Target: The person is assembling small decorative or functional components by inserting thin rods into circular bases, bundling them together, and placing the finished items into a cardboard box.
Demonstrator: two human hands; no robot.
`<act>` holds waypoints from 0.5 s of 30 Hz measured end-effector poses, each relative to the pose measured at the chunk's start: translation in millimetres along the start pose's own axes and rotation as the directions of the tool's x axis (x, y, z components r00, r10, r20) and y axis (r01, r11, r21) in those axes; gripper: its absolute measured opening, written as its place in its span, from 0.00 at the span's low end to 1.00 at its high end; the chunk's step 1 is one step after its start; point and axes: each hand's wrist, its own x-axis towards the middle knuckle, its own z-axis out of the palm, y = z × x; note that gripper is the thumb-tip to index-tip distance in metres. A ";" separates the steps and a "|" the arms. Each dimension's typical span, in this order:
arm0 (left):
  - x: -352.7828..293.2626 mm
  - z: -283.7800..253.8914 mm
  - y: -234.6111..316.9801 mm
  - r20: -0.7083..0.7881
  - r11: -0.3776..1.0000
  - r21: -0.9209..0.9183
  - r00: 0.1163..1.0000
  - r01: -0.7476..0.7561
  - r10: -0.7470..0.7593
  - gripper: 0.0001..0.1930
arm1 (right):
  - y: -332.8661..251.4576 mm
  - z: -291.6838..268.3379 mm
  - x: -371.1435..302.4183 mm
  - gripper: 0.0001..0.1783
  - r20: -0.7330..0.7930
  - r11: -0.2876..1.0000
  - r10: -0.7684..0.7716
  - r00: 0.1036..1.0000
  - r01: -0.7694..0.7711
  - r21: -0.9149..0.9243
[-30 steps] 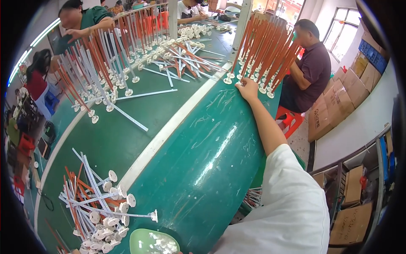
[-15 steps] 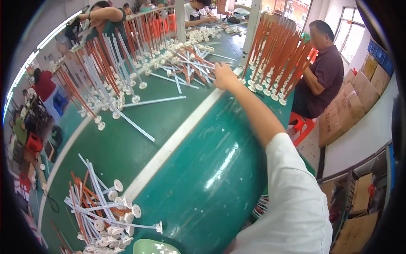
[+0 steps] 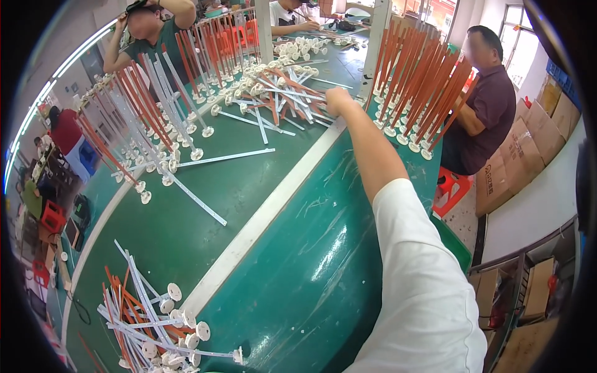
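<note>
Orange and white strips (image 3: 288,94) with round bases (image 3: 216,110) lie crisscrossed on the green tabletop (image 3: 255,180).

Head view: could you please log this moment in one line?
right hand: at long, flat orange-and-white strips; grip: unclear; left hand: unseen

Fingertips of a worker's right hand (image 3: 339,101) turn out of sight beside a far pile of strips (image 3: 289,93); whether they grip anything cannot be told. At right, upright orange strips (image 3: 429,84) hide the hands of a seated co-worker (image 3: 491,112). Near left, the view's lower edge crops a heap of disc-ended strips (image 3: 158,322).
</note>
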 end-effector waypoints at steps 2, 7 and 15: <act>-3.2 7.8 1.1 -0.040 0.995 0.101 0.999 0.012 -0.008 0.17 | 2.1 10.0 3.8 0.15 -0.170 0.999 -0.028 0.985 0.025 -0.021; 51.4 -0.5 -79.2 0.038 0.088 0.924 0.318 -0.372 0.947 0.18 | -8.1 -0.7 -5.9 0.18 -0.120 0.996 -0.037 0.992 0.047 0.081; 115.0 -4.1 -84.6 0.057 -0.229 0.876 -0.380 -0.425 0.923 0.18 | -15.9 -9.9 -19.7 0.12 -0.251 0.998 0.044 0.967 -0.055 -0.038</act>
